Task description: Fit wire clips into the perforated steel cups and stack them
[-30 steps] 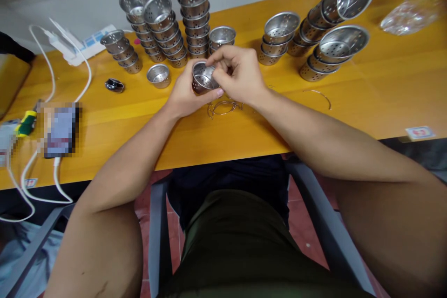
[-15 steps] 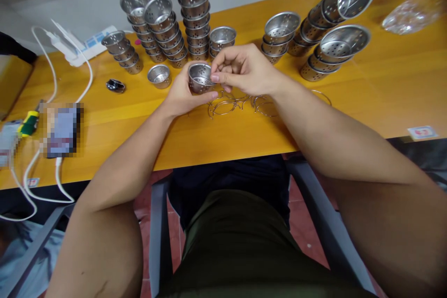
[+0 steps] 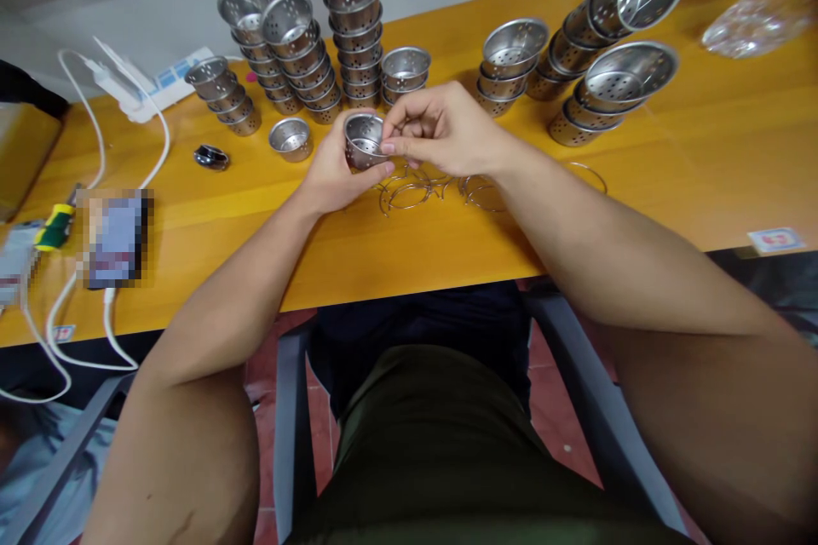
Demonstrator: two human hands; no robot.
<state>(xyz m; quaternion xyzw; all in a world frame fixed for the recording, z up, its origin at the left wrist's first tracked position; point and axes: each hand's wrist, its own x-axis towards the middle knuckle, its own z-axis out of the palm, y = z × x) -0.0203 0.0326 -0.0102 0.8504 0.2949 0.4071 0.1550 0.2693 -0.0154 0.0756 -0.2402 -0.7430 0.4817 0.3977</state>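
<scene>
My left hand (image 3: 336,169) is wrapped round a small perforated metal cup (image 3: 363,142), its open mouth tilted up toward me. At the cup's right rim, my right hand (image 3: 434,129) is closed in a pinch. Whatever lies between its thumb and forefinger is too small to make out. Under and just in front of the hands lie several thin wire rings (image 3: 409,194) in a loose tangle. A single perforated cup (image 3: 290,140) stands upright to the left of my left hand.
Tall stacks of perforated cups (image 3: 351,17) line the back; leaning stacks (image 3: 613,94) stand at right. A clear plastic bag (image 3: 754,21) lies far right. Leftward are a black object (image 3: 210,157), a power strip (image 3: 150,89), a phone (image 3: 118,240) with cables and a yellow-green handle (image 3: 54,226).
My right hand has shifted very slightly left along the cup's rim. The left hand keeps its hold on the cup, and the other things look the same.
</scene>
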